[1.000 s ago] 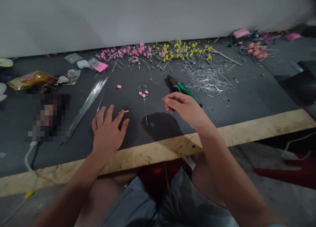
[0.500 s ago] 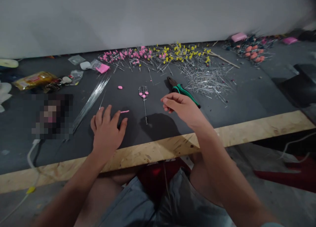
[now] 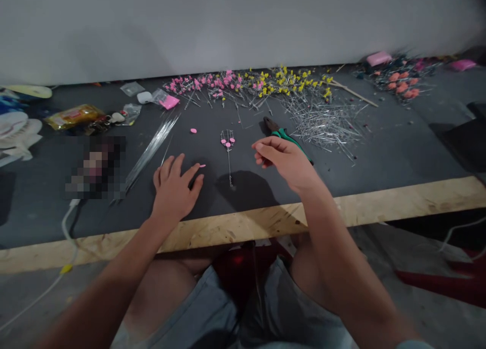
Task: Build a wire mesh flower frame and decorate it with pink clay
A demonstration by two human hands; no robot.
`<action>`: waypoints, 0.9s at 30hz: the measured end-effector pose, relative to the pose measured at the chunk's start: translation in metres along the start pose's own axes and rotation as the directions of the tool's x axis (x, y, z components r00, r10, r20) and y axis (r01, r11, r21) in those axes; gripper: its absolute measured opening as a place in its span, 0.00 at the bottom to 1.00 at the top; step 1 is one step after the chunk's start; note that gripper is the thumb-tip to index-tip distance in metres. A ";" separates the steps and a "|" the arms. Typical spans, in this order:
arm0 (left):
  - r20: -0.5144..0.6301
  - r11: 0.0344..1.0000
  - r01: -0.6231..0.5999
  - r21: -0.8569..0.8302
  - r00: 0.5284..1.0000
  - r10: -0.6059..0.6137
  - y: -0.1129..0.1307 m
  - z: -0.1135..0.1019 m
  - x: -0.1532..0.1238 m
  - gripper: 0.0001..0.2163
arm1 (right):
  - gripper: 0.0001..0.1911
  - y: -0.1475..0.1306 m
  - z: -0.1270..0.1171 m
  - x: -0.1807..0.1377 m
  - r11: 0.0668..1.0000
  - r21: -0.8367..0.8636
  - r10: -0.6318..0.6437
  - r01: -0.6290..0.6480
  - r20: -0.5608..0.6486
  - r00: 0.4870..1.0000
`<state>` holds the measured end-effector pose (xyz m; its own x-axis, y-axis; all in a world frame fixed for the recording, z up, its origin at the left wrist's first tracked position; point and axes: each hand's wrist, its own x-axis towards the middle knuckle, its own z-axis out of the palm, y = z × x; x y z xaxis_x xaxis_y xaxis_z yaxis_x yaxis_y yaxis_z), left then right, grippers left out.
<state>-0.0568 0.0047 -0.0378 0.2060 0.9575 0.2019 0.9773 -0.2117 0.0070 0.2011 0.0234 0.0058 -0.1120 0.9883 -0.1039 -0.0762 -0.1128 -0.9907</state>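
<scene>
Left hand flat beside pink piece

A pixelated patch hides whatever lies left of the left hand, the right hand covers much of the pliers, and the flower piles at far right are blurred beyond telling.

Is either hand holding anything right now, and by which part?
Left hand holds nothing; it lies flat on the table. Right hand has curled fingers; anything pinched there cannot be told.
</scene>
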 end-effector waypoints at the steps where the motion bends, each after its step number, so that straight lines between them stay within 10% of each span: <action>1: -0.001 1.000 -0.001 -0.007 1.000 0.001 0.000 0.000 0.000 0.20 | 0.09 -0.001 0.001 0.000 1.000 -0.002 -0.001 0.001 0.000 1.000; 27: 0.095 0.981 -0.042 -0.191 0.994 0.061 -0.011 0.003 0.003 0.23 | 0.11 0.010 0.015 0.009 0.995 -0.096 0.031 -0.035 -0.045 0.999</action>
<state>-0.0663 0.0107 -0.0399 0.2689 0.9571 0.1083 0.9403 -0.2852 0.1857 0.1848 0.0298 -0.0033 -0.0700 0.9879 -0.1381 0.0235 -0.1368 -0.9903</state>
